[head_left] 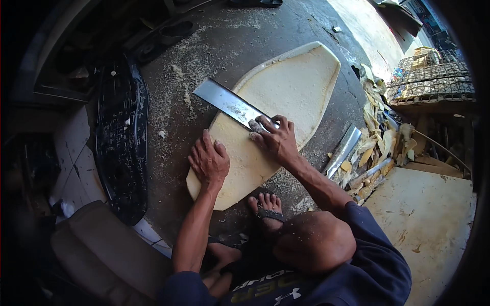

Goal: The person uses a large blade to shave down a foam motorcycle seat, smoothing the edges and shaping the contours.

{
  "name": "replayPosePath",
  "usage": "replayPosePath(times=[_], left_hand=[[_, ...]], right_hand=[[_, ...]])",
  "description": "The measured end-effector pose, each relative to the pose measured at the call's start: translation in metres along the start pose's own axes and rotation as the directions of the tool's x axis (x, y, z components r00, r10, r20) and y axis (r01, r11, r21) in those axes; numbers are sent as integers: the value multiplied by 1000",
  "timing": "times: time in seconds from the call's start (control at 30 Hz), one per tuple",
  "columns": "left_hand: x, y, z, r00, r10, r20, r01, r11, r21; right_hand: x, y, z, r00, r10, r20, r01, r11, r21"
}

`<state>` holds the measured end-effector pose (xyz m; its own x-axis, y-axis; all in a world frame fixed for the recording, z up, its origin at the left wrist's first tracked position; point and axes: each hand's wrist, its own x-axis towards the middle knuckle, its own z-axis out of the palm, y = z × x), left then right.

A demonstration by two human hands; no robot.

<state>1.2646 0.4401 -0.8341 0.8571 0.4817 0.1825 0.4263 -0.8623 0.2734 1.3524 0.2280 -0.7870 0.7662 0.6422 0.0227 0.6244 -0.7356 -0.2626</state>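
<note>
A cream foam pad [286, 92], long and tapered to a blunt far end, lies slantwise on the floor before me. My right hand [275, 136] grips the near end of a wide, flat metal blade [224, 102]. That blade lies across the pad's left edge, its far end reaching out past it, with pale crumbs on its face. Pressing on the pad's near left part is my left hand [209, 160], fingers stretched out and holding nothing. The fingers of my right hand partly cover the blade's end.
A black motorcycle seat base [121, 137] lies at left, beside a brown padded seat [107, 250]. Foam crumbs litter the dark floor [204, 46]. At right are a curved metal strip [343, 151], foam scraps [375, 112], a wire cage [431, 76] and a pale board [423, 219].
</note>
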Motion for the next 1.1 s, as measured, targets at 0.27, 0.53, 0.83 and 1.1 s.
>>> replayPosePath(times=[0.27, 0.53, 0.83, 1.1], left_hand=[[-11, -7, -14, 998, -47, 29, 44, 995, 90], [82, -100, -3, 998, 57, -32, -54, 995, 84], [41, -21, -6, 999, 37, -2, -37, 993, 110], [46, -29, -14, 1000, 14, -15, -13, 995, 99]], right_hand=[[-99, 3, -17, 989, 103, -105, -98, 994, 51], [-40, 16, -5, 966, 162, -204, -154, 987, 53], [-206, -32, 31, 980, 185, -67, -193, 969, -152], [-154, -39, 37, 980, 176, -89, -181, 982, -51]])
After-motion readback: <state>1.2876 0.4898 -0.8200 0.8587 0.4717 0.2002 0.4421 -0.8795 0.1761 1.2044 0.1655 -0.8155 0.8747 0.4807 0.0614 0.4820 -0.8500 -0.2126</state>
